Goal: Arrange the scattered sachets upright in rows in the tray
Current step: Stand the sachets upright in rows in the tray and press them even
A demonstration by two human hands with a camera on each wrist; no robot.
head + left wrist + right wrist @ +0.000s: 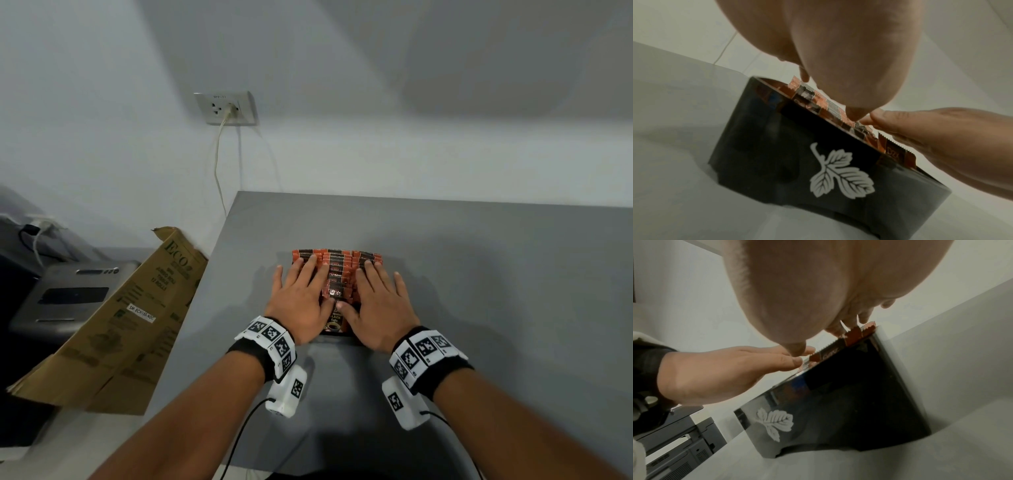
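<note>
Orange and black sachets [337, 274] stand upright in rows inside a black tray [777, 154] with a white leaf mark, on the grey table [479, 274]. My left hand [301, 294] lies flat on the left rows with its fingers straight. My right hand [376, 298] lies flat on the right rows the same way. The thumbs nearly meet over the middle row. In the left wrist view the sachets [818, 100] stick up above the tray rim under my palm. The right wrist view shows the tray [849, 402] from its other corner, with sachets [855, 335] under the fingertips.
A folded cardboard box [113, 325] leans against the table's left edge. A grey printer [65, 298] sits beyond it. A wall socket [226, 108] with a hanging cord is behind. The table stretches right of the tray.
</note>
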